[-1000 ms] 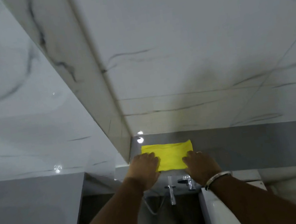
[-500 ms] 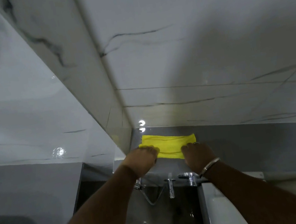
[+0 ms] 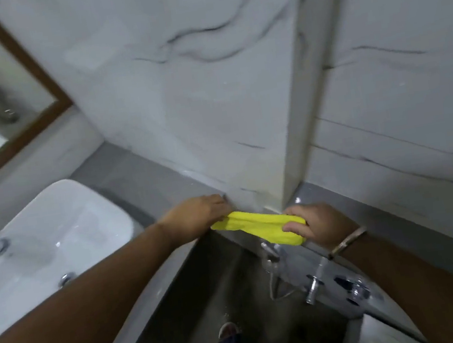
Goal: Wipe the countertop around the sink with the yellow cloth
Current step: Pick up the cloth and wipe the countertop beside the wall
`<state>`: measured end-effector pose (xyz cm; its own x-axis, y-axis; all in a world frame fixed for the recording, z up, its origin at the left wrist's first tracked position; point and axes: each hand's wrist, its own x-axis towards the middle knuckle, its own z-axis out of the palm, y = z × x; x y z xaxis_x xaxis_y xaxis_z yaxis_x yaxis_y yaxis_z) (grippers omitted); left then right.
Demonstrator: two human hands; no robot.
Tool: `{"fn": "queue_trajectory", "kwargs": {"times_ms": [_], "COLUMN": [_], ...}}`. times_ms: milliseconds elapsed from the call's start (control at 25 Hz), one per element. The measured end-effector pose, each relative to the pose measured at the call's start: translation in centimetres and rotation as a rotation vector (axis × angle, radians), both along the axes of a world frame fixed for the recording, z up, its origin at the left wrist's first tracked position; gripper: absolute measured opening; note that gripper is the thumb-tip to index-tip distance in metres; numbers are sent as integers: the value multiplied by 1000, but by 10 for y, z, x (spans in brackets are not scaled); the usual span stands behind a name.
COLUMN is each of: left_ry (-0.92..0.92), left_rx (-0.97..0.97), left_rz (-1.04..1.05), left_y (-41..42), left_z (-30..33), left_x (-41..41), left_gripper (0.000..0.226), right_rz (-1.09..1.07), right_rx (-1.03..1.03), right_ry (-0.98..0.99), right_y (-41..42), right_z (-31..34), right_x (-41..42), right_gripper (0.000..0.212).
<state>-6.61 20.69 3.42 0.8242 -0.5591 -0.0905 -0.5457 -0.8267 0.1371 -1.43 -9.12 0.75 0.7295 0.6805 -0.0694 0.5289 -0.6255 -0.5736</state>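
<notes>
Wall [image 3: 208,100]: white marble tile with dark veins, meeting at an outward corner.
Countertop [image 3: 144,180]: grey ledge along the wall's foot.
Sink [image 3: 52,232]: white basin, left of both hands.
Yellow cloth [image 3: 254,224]: bunched, stretched between the hands at the corner's base.
Left hand [image 3: 196,214]: fingers closed on the cloth's left end.
Right hand [image 3: 315,225]: fist gripping the right end, bangle on its wrist.

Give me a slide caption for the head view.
Both hands, left hand and right hand, hold a bunched yellow cloth beside a white sink.
</notes>
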Motion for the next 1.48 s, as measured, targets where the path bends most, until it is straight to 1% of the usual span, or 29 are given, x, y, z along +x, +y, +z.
{"fn": "queue_trajectory", "kwargs": {"times_ms": [40, 120, 240, 320, 440, 520, 600, 680, 760, 800, 840, 880, 920, 1000, 1040, 1080, 1120, 1200, 1320, 1360, 1480], "left_ry": [-9, -47, -142, -127, -72, -30, 20, 111, 279, 358, 394, 372, 293, 25, -76, -128, -137, -99, -82, -75, -45], "left_rx": [-2, 2, 31, 26, 81, 133, 149, 158, 171, 146, 103, 40, -22, -116, -131, -132, -127, -134, -150, -162, -224], "left_rz": [31, 141, 288, 359, 411, 437, 504, 570, 573, 581, 593, 610, 632, 661, 670, 685, 719, 787, 837, 846, 877], "left_y": [19, 66, 129, 173, 230, 259, 282, 300, 312, 313, 315, 317, 320, 329, 333, 335, 336, 333, 325, 323, 318], "left_z": [5, 16, 18, 9, -8, -18, -29, -49, -73, -82, -87, -88, -85, -84, -84, -86, -88, -95, -102, -103, -107], "left_x": [-6, -17, -24, -18, 8, 32, 58, 78, 90, 91, 89, 86, 80, 59, 44, 29, 14, -5, -10, -9, -6], "left_gripper": [29, 27, 25, 23, 14, 11, 12, 18, 31, 32, 29, 25, 25, 37, 49, 63, 76, 95, 107, 110, 113], "right_rz": [84, 240, 335, 336, 278, 244, 211, 250, 383, 479, 580, 677, 733, 704, 662, 611, 572, 580, 636, 605, 420], "right_rx": [-26, -69, -1, 20, -86, -132, -177, -181, -257, -312, -383, -452, -495, -468, -420, -377, -345, -340, -338, -333, -343], "right_ry": [-22, -117, -275, -321, -317, -357, -449, -593, -617, -626, -623, -590, -538, -423, -387, -384, -384, -403, -450, -475, -542], "right_y": [21, 74, 146, 196, 261, 295, 326, 345, 350, 347, 343, 339, 334, 331, 337, 346, 359, 390, 417, 421, 443], "right_z": [4, 11, 13, 7, -2, -12, -22, -39, -66, -83, -102, -120, -133, -141, -140, -140, -140, -150, -171, -176, -186], "right_x": [5, 16, 33, 47, 68, 84, 97, 110, 117, 116, 111, 105, 99, 91, 93, 96, 100, 108, 115, 121, 146], "right_gripper": [70, 70, 57, 52, 51, 50, 41, 40, 42, 40, 39, 39, 41, 42, 38, 35, 35, 47, 53, 52, 52]}}
